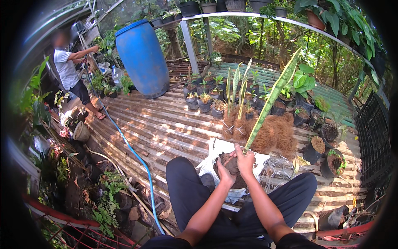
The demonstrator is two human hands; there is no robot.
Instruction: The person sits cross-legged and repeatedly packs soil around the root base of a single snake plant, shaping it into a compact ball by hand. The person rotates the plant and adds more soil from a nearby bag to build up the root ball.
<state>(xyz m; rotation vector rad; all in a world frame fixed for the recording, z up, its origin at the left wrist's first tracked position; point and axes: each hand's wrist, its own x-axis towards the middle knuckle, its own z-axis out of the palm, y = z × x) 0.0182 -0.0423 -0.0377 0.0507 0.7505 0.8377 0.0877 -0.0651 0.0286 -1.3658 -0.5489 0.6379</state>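
Observation:
A tall snake plant leaf [273, 97] with yellow edges leans up to the right from between my hands. My right hand [246, 161] is closed about the base of the leaf, against a brown clump of soil [230, 162]. Cupping the near left side of that clump is my left hand [225, 174], its fingers curved against the soil. Both hands are over an open white sack [204, 166] with dark soil in it, between my knees. Part of the clump is hidden behind my fingers.
Brown coconut fibre [273, 135] lies just beyond the sack, beside fibre-wrapped snake plants [234, 124]. Clear plastic strips [277, 171] lie to the right. Potted plants [300, 114], a blue barrel [143, 58] and a blue hose [134, 147] are around. A person [68, 68] stands far left.

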